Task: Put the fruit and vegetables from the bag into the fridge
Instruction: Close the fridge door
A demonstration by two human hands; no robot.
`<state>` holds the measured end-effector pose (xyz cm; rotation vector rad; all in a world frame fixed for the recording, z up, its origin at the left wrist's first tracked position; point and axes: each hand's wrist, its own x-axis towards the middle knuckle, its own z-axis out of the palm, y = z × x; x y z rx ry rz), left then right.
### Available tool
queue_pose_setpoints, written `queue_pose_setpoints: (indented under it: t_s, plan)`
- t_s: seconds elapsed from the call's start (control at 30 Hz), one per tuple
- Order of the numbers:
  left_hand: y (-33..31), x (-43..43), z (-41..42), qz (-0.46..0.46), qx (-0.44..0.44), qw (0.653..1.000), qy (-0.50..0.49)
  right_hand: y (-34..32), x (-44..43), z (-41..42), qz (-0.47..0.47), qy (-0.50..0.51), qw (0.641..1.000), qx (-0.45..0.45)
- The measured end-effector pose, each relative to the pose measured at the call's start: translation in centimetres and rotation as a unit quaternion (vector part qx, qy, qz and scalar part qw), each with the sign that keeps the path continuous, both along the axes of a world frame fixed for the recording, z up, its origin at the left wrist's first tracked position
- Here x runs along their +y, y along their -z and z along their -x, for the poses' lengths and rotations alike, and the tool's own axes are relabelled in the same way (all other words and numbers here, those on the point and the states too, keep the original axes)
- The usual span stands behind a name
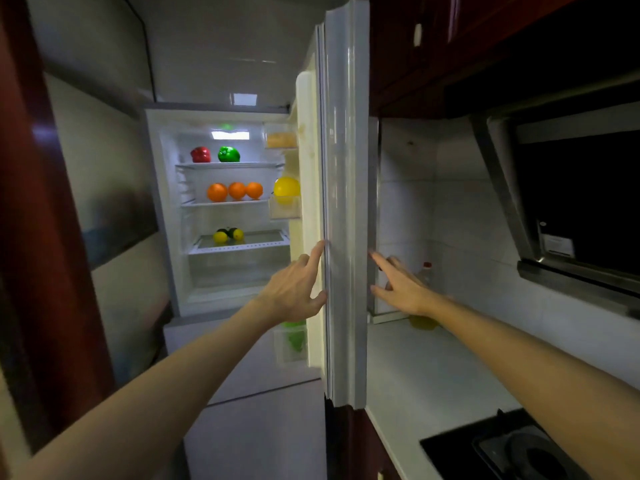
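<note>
Left hand (294,289), fingers straight, touches the inner edge of the tall grey fridge door (346,202); right hand (403,285), fingers straight too, is at its outer side; inside the lit white fridge (169,220), red bell pepper (200,154) and green bell pepper (228,154) sit on the top shelf; three round oranges (237,191) sit on the shelf below.

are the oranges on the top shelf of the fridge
No, the three oranges sit on the second shelf down; the top shelf holds a red pepper and a green pepper.
</note>
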<state>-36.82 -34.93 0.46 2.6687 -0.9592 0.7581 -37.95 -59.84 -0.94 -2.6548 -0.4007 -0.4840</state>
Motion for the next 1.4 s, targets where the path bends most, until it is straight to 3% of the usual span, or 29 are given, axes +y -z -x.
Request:
queue_pose_setpoints:
  t_s: [0.3,0.8,1.1,1.4]
  plan:
    - [-0.4,7.7,-0.5,0.073,-0.105,0.992,0.012,-1.8,7.5,-0.4,0.031,-0.076,0.996,-0.035]
    - [0.7,18.7,-7.0,0.178,-0.063,0.979,-0.082,-3.1,19.1,-11.2,0.052,-0.168,0.979,-0.099]
    - [0.2,23.7,-11.1,0.166,-0.077,0.977,-0.112,-7.4,25.2,-20.5,0.095,-0.220,0.941,-0.237]
    - [0.5,26.4,-15.3,0.281,-0.090,0.950,-0.107,-12.8,33.9,-26.1,0.091,-0.177,0.907,-0.372]
